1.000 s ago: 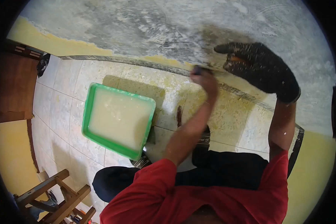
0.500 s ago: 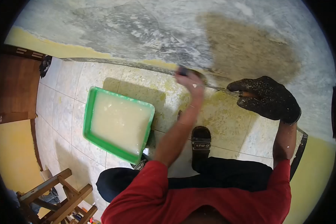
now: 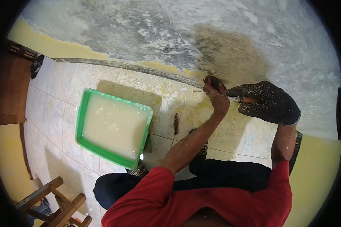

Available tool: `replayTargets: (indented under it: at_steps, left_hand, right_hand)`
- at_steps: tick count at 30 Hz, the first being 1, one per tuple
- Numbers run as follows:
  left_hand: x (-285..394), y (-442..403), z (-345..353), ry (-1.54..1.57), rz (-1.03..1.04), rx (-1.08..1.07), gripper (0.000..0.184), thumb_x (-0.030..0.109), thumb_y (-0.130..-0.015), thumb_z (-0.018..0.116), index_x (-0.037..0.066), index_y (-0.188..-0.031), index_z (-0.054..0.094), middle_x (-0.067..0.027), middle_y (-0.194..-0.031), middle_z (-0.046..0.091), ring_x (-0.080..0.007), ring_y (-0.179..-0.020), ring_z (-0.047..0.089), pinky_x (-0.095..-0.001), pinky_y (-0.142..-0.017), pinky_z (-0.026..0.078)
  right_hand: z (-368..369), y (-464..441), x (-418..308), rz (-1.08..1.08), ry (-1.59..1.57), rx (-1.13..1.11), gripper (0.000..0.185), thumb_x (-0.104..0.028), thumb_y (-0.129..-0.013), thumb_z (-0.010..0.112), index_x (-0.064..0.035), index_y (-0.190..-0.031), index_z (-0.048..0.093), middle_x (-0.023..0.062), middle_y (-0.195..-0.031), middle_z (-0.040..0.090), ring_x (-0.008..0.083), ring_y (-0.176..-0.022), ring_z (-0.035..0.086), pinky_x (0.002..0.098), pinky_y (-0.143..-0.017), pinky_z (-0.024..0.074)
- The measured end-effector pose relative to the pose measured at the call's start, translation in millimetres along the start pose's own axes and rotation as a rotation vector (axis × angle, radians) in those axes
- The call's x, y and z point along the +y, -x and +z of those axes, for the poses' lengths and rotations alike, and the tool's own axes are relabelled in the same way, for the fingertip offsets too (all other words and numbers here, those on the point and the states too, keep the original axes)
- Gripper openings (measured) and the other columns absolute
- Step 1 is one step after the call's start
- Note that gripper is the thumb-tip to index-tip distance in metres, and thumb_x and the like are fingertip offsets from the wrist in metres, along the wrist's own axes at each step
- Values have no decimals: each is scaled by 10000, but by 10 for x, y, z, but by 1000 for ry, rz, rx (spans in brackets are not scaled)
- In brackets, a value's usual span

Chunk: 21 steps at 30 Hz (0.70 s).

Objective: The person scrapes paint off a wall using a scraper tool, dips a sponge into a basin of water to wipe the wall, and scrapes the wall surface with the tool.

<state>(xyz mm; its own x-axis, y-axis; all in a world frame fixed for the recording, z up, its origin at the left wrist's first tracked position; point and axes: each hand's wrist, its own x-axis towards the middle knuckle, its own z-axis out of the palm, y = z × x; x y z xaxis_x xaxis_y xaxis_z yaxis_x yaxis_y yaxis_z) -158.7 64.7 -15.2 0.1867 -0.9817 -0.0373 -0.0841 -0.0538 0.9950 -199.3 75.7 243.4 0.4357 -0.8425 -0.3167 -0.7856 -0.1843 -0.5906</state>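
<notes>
My bare left hand point(image 3: 218, 99) is closed around a small dark block-like thing point(image 3: 215, 82), whose kind I cannot make out, against the foot of the wall. Just above it a brown damp-looking patch point(image 3: 231, 53) spreads over the grey, scraped wall point(image 3: 140, 26). My right hand point(image 3: 269, 102), in a speckled black glove, is wrapped around the orange-brown handle point(image 3: 248, 100) of a scraper. Its thin blade, seen edge-on, points left across my left wrist.
A green tray point(image 3: 79, 126) of cloudy whitish liquid stands on the tiled floor point(image 3: 64, 125). Yellow flakes litter the floor along the wall. A brown strip-shaped piece point(image 3: 176, 123) lies right of the tray. A wooden frame point(image 3: 45, 193) stands at lower left, near a brown door point(image 3: 9, 90).
My left hand has moved right along the wall's foot with the dark thing, under the brown patch. My gloved right hand still holds the scraper. The view has shifted slightly.
</notes>
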Motion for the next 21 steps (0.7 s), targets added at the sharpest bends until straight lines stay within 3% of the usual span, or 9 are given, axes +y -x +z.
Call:
replayTargets:
  at_steps: [3, 4, 6, 10, 12, 14, 15, 18, 21]
  left_hand:
    - [-360, -277, -49, 249, 241, 202, 409, 169, -943, 463, -77, -1228, 305, -155, -998, 413, -230, -920, 455, -389, -793, 421]
    - [-357, -573, -330, 693, -53, 48, 349, 147, -947, 440, -63, -1200, 324, -108, -938, 435, -216, -822, 478, -353, -710, 442]
    - [-411, -1359, -754, 103, 236, 552, 271, 75, -921, 447, -92, -1111, 347, -162, -909, 480, -244, -747, 509, -379, -624, 451]
    - [-143, -2161, -1469, -7, -194, 651, 361, 24, -874, 481, -82, -1159, 287, -316, -1097, 401, -381, -938, 501, -435, -776, 442]
    - [-558, -2269, -1314, -396, -157, 529, 410, 65, -886, 477, -95, -1197, 263, -346, -1094, 393, -412, -956, 498, -447, -794, 450]
    - [-55, -1756, -1080, 70, -222, 548, 623, 178, -915, 461, -161, -1319, 130, -394, -1182, 350, -496, -1071, 441, -518, -940, 383]
    - [-571, -1615, -595, -307, -140, 601, 713, 203, -925, 464, -167, -1362, 38, -393, -1279, 282, -535, -1134, 378, -538, -994, 328]
    - [-332, -419, -220, 1, 128, 60, 520, 142, -903, 486, -80, -1299, 233, -312, -1147, 374, -452, -1068, 430, -491, -918, 371]
    - [-232, 227, -222, 114, 30, -355, 347, 125, -875, 505, 28, -1195, 413, -196, -936, 506, -329, -945, 528, -422, -774, 447]
  right_hand:
    - [78, 56, 57, 14, 34, 44, 420, -216, -808, 672, -54, -1186, 585, 163, -872, 647, 261, -736, 608, 350, -719, 479]
    - [71, 53, 13, 16, 31, 50, 420, -216, -808, 672, -54, -1186, 585, 163, -872, 647, 261, -736, 608, 350, -719, 479]
    - [33, 71, -121, 123, -6, -19, 421, -193, -809, 671, -35, -1188, 578, 169, -873, 644, 251, -739, 610, 347, -712, 480]
    - [37, 60, -280, 265, -60, -36, 418, -177, -806, 671, -36, -1189, 578, 158, -859, 644, 219, -736, 610, 339, -705, 477]
    - [85, 53, -195, 48, -2, 39, 415, -186, -811, 669, -43, -1190, 581, 151, -879, 651, 208, -766, 619, 335, -712, 479]
    - [-4, 8, -312, 77, 9, 10, 421, -199, -817, 665, -42, -1197, 576, 156, -919, 654, 219, -809, 624, 339, -739, 480]
    - [-19, -28, -363, 117, 9, -26, 427, -212, -824, 662, -41, -1204, 571, 161, -959, 656, 230, -851, 628, 343, -765, 481]
    - [56, -192, -316, 113, -82, 56, 433, -234, -839, 648, -40, -1217, 562, 166, -1062, 640, 262, -954, 614, 357, -833, 470]
    - [197, -267, -11, 10, 101, 185, 461, -240, -858, 628, -42, -1261, 524, 160, -1142, 613, 264, -1030, 584, 376, -888, 444]
